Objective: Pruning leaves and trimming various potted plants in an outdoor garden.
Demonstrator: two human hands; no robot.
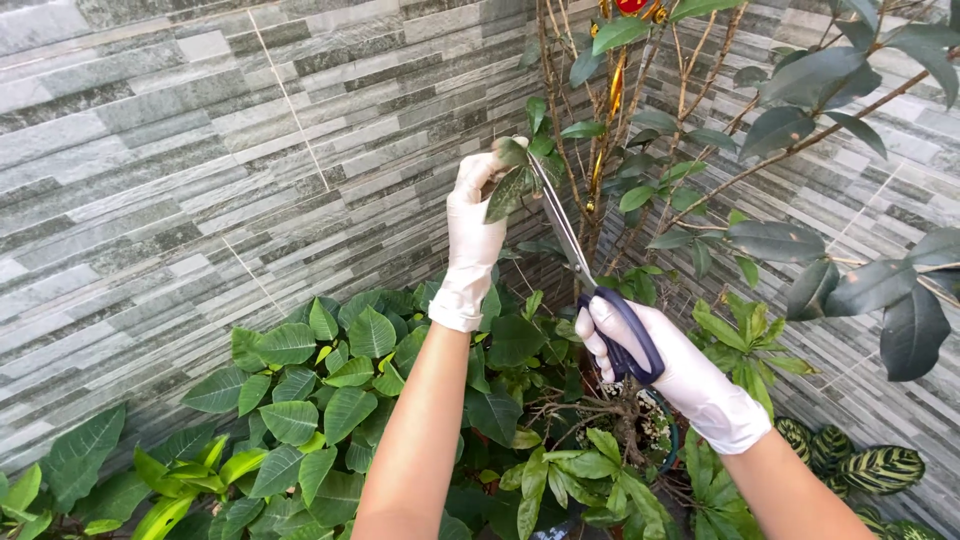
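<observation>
Left hand (pixel 472 240), white glove, pinches a leaf (pixel 507 190) at the top of a thin stem; fingers closed on it, thumb side toward the blades. Leaf hangs dull green, slightly curled, just below the fingertips.

Right hand (pixel 655 370), also gloved, grips the scissors (pixel 585 270) by the dark handles, fingers through the loops. Blades run up and left from the handle; tips sit right at the pinched leaf, touching or nearly touching the stem there. Blades look nearly closed, gap too thin to judge.

Both forearms bare, reaching up from the bottom edge, left one nearly vertical, right one angled in from lower right.

Leaf belongs to a tall shrub (pixel 600 120) with thin brown branches, in front of the corner of a grey stone-tile wall (pixel 150 150). Something yellow and red hangs among the upper branches; too small to identify. Dark, large leaves (pixel 775 240) spread off branches on the right, well apart from the hands.

Below the hands: dense bed of broad bright-green foliage (pixel 300 400) along the wall base, left and centre. Striped-leaf plants (pixel 880 465) at lower right, near the right forearm. Shrub's trunk base sits between the two arms, with what looks like a pot rim (pixel 672 440) beside the right wrist; mostly hidden by leaves.
</observation>
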